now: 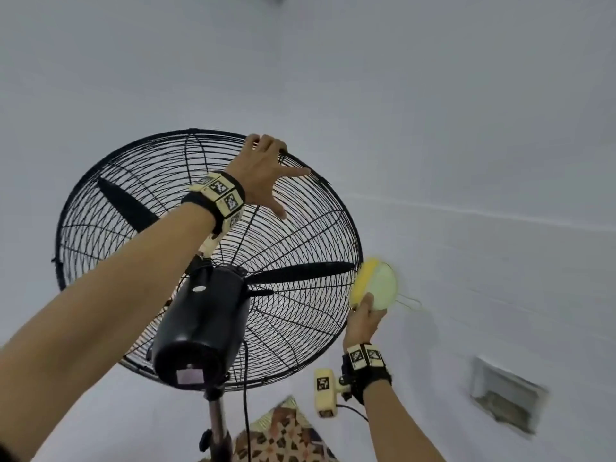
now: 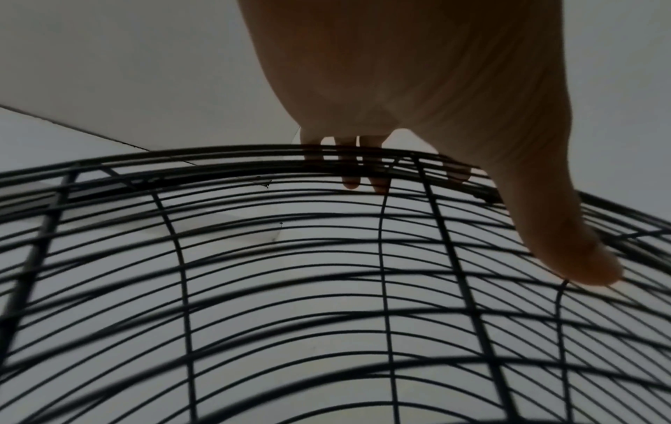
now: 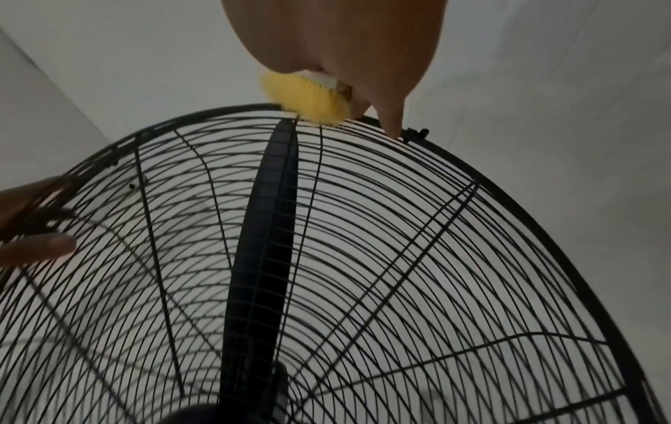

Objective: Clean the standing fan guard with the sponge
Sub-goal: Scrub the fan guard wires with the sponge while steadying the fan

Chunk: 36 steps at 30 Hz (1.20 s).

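Note:
The black wire fan guard [image 1: 59, 228] is seen from behind, with the motor housing [image 1: 200, 325] and a blade [image 1: 300, 271] in front of it. My left hand [image 1: 266, 175] grips the guard's top rim, fingers curled over it and thumb spread on the wires. In the left wrist view, the fingertips [image 2: 350, 183] poke through behind the rim [image 2: 181, 160]. My right hand [image 1: 366, 311] holds a round yellow and pale sponge [image 1: 376, 285] against the guard's right edge. The right wrist view shows the sponge [image 3: 305, 97] touching the rim [image 3: 544, 229].
The fan stands on a pole [image 1: 218, 425], with a black cable [image 1: 246, 411] hanging beside it. A patterned cloth [image 1: 283, 435] lies below. A pale wall surrounds the fan, with a vent [image 1: 506, 395] low on the right.

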Tool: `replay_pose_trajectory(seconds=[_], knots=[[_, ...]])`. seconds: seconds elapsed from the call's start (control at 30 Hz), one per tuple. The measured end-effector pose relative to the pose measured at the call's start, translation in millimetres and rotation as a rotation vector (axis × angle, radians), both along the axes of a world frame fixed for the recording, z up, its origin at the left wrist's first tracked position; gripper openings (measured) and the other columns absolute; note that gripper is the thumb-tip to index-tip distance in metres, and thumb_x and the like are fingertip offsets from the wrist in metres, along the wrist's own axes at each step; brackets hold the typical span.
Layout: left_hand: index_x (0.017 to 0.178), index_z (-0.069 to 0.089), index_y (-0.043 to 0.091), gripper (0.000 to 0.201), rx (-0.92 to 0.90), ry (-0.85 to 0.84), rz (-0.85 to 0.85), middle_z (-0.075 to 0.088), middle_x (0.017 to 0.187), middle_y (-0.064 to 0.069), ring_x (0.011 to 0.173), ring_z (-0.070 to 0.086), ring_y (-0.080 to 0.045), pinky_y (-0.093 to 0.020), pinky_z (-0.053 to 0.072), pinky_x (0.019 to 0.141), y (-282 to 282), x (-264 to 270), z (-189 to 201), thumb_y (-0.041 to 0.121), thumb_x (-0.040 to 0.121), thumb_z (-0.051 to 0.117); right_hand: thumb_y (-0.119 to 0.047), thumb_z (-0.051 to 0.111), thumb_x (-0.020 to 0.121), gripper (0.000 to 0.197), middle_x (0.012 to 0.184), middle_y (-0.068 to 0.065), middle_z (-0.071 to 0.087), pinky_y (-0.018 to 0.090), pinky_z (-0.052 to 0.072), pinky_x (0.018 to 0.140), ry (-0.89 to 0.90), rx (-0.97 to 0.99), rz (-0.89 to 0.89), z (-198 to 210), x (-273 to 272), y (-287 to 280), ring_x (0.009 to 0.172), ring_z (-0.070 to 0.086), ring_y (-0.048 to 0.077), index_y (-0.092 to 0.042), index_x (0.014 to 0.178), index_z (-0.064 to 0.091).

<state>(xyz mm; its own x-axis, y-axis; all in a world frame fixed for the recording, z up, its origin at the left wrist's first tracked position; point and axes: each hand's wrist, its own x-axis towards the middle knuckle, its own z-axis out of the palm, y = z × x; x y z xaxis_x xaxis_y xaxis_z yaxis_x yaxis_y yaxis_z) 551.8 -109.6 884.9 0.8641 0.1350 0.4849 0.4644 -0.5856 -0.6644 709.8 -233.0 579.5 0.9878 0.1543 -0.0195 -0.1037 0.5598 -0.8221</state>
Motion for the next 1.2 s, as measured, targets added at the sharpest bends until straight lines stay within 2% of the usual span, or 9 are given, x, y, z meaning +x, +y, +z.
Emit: replay_pose_trajectory(seconds=[0.07,0.2,0.37,0.53,0.6,0.7,0.87,1.07,1.2], knots=[[0.159,0.027,0.054,0.116,0.001,-0.011,0.058,0.04,0.151,-0.017,0.141,0.034,-0.037,-0.058,0.022,0.121,7.7,1.4,-1.2,0.098,0.056,0.06,-0.036,0.044,0.11,0.05,0.126,0.009,0.051,0.043,0.046,0.104,0.008,-0.048,0.068,10.1,8.8,14.1,0.113,0.053,0.028,-0.014,0.153,0.03],[0.16,0.023,0.053,0.115,0.003,-0.025,0.184,0.037,0.154,-0.017,0.144,0.031,-0.038,-0.061,0.019,0.122,16.7,5.7,-3.3,0.097,0.061,0.06,-0.039,0.046,0.106,0.056,0.139,0.022,0.052,0.06,0.048,0.106,0.014,-0.247,0.201,26.8,40.9,51.5,0.122,0.054,0.043,-0.01,0.152,0.03],[0.161,0.02,0.052,0.116,-0.009,-0.047,0.307,0.033,0.157,-0.019,0.147,0.028,-0.039,-0.063,0.016,0.123,24.6,11.5,-4.9,0.096,0.062,0.061,-0.024,0.059,0.099,0.041,0.127,0.022,0.062,0.032,0.041,0.083,-0.177,-0.416,0.232,68.3,57.8,59.4,0.111,0.059,0.037,0.0,0.131,0.051],[0.161,0.018,0.053,0.115,-0.02,-0.055,0.326,0.03,0.161,-0.018,0.15,0.025,-0.04,-0.065,0.012,0.124,28.2,14.2,-6.5,0.096,0.062,0.061,-0.011,0.069,0.09,0.074,0.133,0.015,0.055,0.032,0.048,0.096,-0.274,-0.252,0.258,108.7,71.0,59.8,0.115,0.059,0.034,-0.02,0.152,0.031],[0.161,0.017,0.053,0.116,-0.03,-0.05,0.328,0.029,0.162,-0.018,0.151,0.024,-0.04,-0.065,0.012,0.125,25.4,16.3,-6.6,0.096,0.062,0.061,-0.006,0.068,0.088,0.075,0.119,0.004,0.058,0.032,0.052,0.095,-0.339,-0.178,0.255,124.3,75.1,56.5,0.1,0.063,0.024,-0.03,0.149,0.032],[0.161,0.017,0.053,0.116,-0.025,-0.043,0.318,0.029,0.161,-0.018,0.151,0.023,-0.04,-0.065,0.011,0.125,21.4,19.9,-6.7,0.095,0.062,0.062,-0.005,0.066,0.087,0.063,0.103,-0.006,0.057,0.047,0.06,0.093,-0.369,-0.108,0.286,149.9,74.9,54.4,0.093,0.065,0.017,-0.035,0.136,0.04],[0.162,0.017,0.05,0.117,0.007,-0.044,0.298,0.028,0.162,-0.018,0.151,0.024,-0.041,-0.066,0.01,0.124,18.7,17.7,-10.9,0.096,0.063,0.061,-0.029,0.052,0.104,0.032,0.113,0.007,0.055,0.051,0.065,0.078,-0.301,0.048,0.354,194.6,61.2,47.8,0.098,0.065,0.026,-0.023,0.135,0.048],[0.162,0.015,0.048,0.122,0.065,-0.054,0.244,0.027,0.164,-0.015,0.151,0.024,-0.043,-0.069,0.009,0.123,19.4,14.2,-17.3,0.102,0.06,0.054,-0.017,0.049,0.101,0.028,0.104,-0.008,0.058,0.048,0.064,0.08,-0.384,0.062,0.173,195.5,52.9,51.1,0.092,0.064,0.012,-0.026,0.127,0.054],[0.162,0.016,0.047,0.119,0.073,-0.064,0.223,0.026,0.164,-0.013,0.15,0.024,-0.044,-0.069,0.01,0.123,24.6,13.7,-20.1,0.101,0.062,0.052,-0.023,0.061,0.096,0.021,0.107,0.007,0.064,0.037,0.062,0.065,-0.279,-0.004,0.231,192.7,69.4,37.9,0.091,0.064,0.019,-0.01,0.111,0.068]])
